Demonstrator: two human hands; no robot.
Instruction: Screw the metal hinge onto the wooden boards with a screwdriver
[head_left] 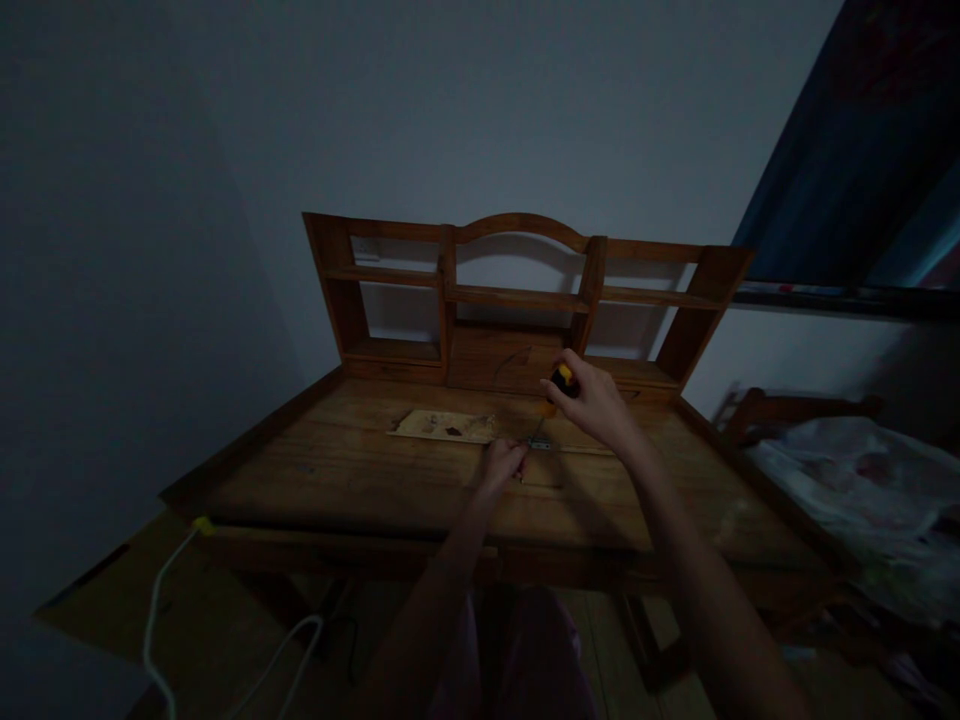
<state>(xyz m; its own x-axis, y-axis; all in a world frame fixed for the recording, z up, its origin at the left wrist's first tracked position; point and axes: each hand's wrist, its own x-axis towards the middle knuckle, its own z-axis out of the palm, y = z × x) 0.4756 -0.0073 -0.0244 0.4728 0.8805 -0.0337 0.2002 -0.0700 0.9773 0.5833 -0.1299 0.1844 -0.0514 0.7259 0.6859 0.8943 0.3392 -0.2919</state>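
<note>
My right hand point(596, 398) is closed round the black and yellow handle of a screwdriver point(562, 382). Its shaft slants down and left, with the tip close to a small metal piece point(540, 443) on the desk. My left hand point(505, 460) is low on the desktop beside that piece, its fingers bent and pressed together at the metal's left end. A pale wooden strip point(442, 426) with dark marks lies flat, extending left from behind my left hand. Something small and reddish shows just under my left fingers, too dim to name.
The wooden desk point(337, 470) carries a shelf unit point(517, 295) along its back, against the wall. A white cable point(154, 610) hangs at the left front corner. To the right are a pile of plastic bags point(862, 470) and a dark blue curtain point(840, 190).
</note>
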